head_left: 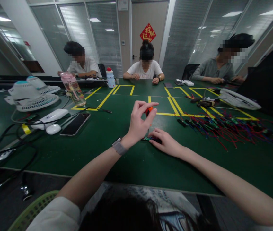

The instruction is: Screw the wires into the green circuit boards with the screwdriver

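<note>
My left hand (138, 123) is raised above the green table, with thumb and fingers closed around the orange and black handle of a screwdriver (149, 110). The screwdriver stands upright, and its thin shaft runs down to a small green circuit board (146, 139) on the tabletop. Whether the tip sits in a screw is too small to tell. Beside the shaft, my right hand (166, 143) rests low on the table with its fingertips pressed on the board's right end. Those fingers partly hide the board and something dark under them.
To the right lies a tangled pile of circuit boards with red and blue wires (213, 126). On the left are a phone (75, 124), a white mouse (53, 129), cables, a pink-lidded bottle (73, 89) and white fans (34, 98). Yellow tape (167, 114) marks the table; three people sit beyond.
</note>
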Action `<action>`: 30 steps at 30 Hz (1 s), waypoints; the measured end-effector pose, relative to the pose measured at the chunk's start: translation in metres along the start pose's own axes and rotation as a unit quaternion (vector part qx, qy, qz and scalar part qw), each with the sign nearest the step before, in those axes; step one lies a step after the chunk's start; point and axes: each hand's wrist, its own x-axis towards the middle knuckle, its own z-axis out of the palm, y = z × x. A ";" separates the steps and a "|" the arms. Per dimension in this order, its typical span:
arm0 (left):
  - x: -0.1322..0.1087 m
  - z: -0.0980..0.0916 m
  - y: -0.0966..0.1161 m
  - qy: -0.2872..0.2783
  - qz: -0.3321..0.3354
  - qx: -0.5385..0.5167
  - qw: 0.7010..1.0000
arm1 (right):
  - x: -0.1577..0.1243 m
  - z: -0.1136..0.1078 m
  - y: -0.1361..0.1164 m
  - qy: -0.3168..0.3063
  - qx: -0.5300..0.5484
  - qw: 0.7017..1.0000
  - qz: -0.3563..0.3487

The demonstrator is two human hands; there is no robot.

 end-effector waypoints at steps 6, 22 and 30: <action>-0.001 0.002 -0.001 -0.025 -0.032 -0.103 0.994 | 0.000 -0.001 0.000 -0.003 0.001 1.000 0.000; 0.000 0.001 0.002 -0.006 0.003 -0.022 1.000 | 0.001 0.000 0.000 0.008 0.009 1.000 -0.004; -0.002 0.002 -0.001 -0.027 -0.026 -0.093 0.995 | 0.001 0.000 -0.001 0.004 0.004 1.000 -0.001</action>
